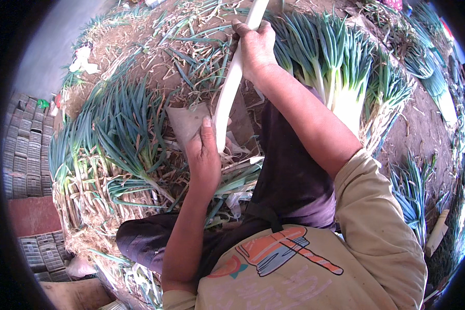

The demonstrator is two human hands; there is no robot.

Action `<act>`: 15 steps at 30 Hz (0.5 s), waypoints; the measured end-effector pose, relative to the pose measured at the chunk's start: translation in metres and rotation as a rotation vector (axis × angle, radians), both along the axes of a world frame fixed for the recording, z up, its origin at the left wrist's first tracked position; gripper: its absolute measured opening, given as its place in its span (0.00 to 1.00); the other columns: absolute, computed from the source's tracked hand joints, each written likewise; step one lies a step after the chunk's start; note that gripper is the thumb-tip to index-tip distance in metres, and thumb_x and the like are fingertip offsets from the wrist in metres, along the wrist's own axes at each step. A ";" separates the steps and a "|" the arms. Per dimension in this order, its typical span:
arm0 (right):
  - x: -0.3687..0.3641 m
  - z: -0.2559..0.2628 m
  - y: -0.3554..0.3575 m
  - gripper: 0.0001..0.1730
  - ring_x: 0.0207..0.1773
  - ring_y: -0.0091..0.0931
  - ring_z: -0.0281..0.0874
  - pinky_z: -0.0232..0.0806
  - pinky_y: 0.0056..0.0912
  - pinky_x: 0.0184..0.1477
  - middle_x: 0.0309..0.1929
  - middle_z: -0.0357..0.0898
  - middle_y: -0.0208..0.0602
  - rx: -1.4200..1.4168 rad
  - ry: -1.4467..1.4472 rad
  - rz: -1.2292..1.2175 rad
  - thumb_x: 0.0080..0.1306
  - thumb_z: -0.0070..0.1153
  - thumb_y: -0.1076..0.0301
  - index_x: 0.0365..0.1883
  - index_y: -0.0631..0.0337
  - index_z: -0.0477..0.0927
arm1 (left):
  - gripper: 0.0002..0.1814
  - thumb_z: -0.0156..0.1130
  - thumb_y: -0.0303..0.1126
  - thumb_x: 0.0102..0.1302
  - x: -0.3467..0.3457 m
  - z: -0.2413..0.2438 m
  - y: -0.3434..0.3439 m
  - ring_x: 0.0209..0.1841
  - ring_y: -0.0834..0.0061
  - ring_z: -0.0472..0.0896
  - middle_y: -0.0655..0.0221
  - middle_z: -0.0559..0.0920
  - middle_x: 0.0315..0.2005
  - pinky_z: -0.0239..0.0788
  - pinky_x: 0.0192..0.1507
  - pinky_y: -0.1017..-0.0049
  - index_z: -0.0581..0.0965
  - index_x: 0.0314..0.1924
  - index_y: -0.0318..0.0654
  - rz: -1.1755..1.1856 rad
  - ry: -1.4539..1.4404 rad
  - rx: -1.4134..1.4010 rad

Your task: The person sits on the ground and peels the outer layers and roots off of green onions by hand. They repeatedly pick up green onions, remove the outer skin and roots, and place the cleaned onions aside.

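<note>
A long, thick white stalk of green onion (228, 91) runs slantwise in front of me, its top cut off by the picture's upper edge. My right hand (257, 46) is wrapped around the upper part of the stalk. Lower down, my left hand (204, 155) grips it near the root end, thumb along the stalk; the left fingers are mostly hidden behind it. Beneath lies a flat greyish sheet (190, 120) on the ground. Loose green leaves and white scraps (238, 186) lie between my legs.
Untrimmed green onions with dry roots (100, 186) are piled at my left. Cleaned white-stemmed onions (343, 85) stand in a row at the right. Leaf litter (193, 58) covers the soil ahead. Stacked grey crates (27, 147) line the far left. More bundles (410, 197) lie far right.
</note>
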State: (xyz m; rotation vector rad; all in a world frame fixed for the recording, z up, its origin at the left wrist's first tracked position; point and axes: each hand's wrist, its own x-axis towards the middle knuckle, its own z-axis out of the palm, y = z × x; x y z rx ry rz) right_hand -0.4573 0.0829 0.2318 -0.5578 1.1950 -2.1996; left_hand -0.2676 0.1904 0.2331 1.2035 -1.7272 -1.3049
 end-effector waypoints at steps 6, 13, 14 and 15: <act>0.004 0.001 0.006 0.17 0.35 0.27 0.69 0.65 0.31 0.38 0.35 0.72 0.43 -0.063 -0.015 0.025 0.56 0.55 0.72 0.39 0.67 0.63 | 0.26 0.36 0.45 0.70 0.000 0.002 0.006 0.18 0.82 0.69 0.71 0.74 0.15 0.60 0.25 0.80 0.77 0.34 0.31 0.024 0.054 0.083; 0.013 0.013 0.020 0.14 0.17 0.22 0.63 0.61 0.27 0.18 0.23 0.67 0.33 -0.155 -0.105 0.242 0.58 0.54 0.70 0.36 0.60 0.61 | 0.22 0.38 0.40 0.70 0.001 0.000 0.011 0.18 0.80 0.72 0.69 0.74 0.15 0.62 0.21 0.81 0.76 0.36 0.29 0.076 0.212 0.402; 0.013 0.016 0.022 0.14 0.15 0.22 0.62 0.60 0.28 0.15 0.22 0.66 0.31 -0.169 -0.122 0.282 0.58 0.54 0.69 0.35 0.58 0.61 | 0.20 0.39 0.39 0.69 0.002 -0.001 0.011 0.17 0.80 0.71 0.69 0.74 0.15 0.62 0.20 0.81 0.75 0.36 0.29 0.017 0.250 0.463; 0.013 0.019 0.025 0.14 0.15 0.22 0.62 0.59 0.27 0.15 0.22 0.66 0.30 -0.181 -0.170 0.339 0.59 0.54 0.69 0.35 0.57 0.61 | 0.19 0.40 0.38 0.69 0.004 -0.004 0.013 0.17 0.80 0.71 0.69 0.73 0.15 0.61 0.19 0.81 0.75 0.36 0.29 -0.043 0.286 0.525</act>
